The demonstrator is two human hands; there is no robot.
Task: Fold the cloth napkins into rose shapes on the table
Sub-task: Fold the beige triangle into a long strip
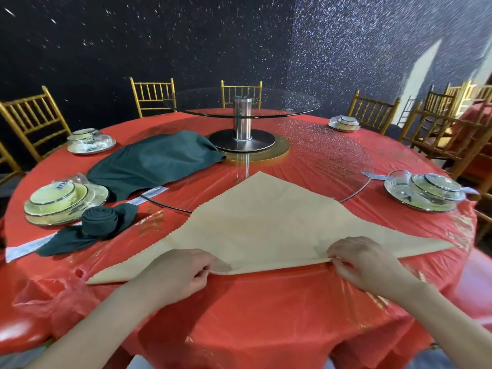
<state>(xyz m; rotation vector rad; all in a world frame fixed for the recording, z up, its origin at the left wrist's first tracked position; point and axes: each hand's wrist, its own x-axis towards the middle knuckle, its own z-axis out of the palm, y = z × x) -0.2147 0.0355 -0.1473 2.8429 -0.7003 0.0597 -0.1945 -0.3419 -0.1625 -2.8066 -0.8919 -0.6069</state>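
Both hands, left hand and right hand, pinch the beige napkin's near folded edge.

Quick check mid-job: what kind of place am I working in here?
Probably a restaurant banquet room: a large round table under a red plastic-covered cloth, a round glass turntable on a steel pedestal at its middle, and gold slat-back chairs around it.
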